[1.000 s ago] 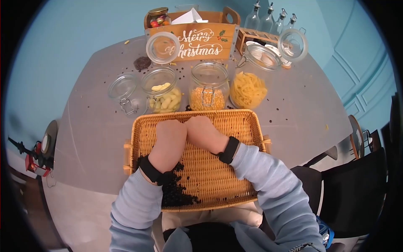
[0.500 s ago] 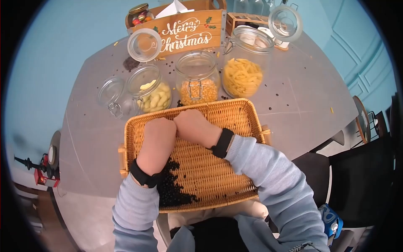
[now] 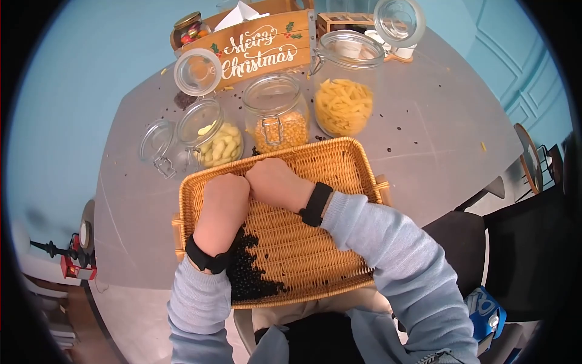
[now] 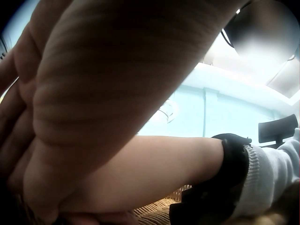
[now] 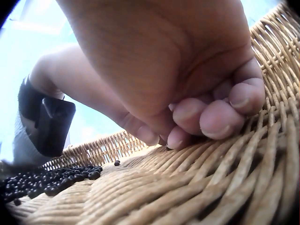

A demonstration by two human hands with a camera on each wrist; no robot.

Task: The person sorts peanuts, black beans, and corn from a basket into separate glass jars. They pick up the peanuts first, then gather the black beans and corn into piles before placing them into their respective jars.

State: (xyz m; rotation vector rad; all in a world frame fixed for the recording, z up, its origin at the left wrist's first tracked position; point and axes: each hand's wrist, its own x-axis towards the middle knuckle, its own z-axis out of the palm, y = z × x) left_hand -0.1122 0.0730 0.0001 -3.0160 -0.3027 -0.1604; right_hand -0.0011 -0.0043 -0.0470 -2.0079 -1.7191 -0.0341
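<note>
Both hands are in the wicker basket [image 3: 315, 242], side by side and touching near its far left part. Seen from above, the left hand [image 3: 225, 197] has its fingers folded down out of sight beneath it. The right hand [image 3: 276, 182] bends inward against it. In the right wrist view, curled right fingers [image 5: 220, 117] rest on the weave, with left fingertips [image 5: 147, 135] beside them. Whether anything small is between the fingers is hidden. Black beans [image 3: 251, 276] lie heaped at the basket's near left; more beans [image 5: 51, 180] show low in the right wrist view.
Beyond the basket stand open jars of peanuts [image 3: 219, 145], corn kernels [image 3: 285, 130] and penne [image 3: 344, 106]. Behind them are a Merry Christmas box [image 3: 260, 48] and a wooden rack [image 3: 345, 23]. Loose beans dot the grey table [image 3: 424, 170].
The head view has shifted, so the jars and the box appear farther left and higher. Both hands remain together at nearly the same place in the basket.
</note>
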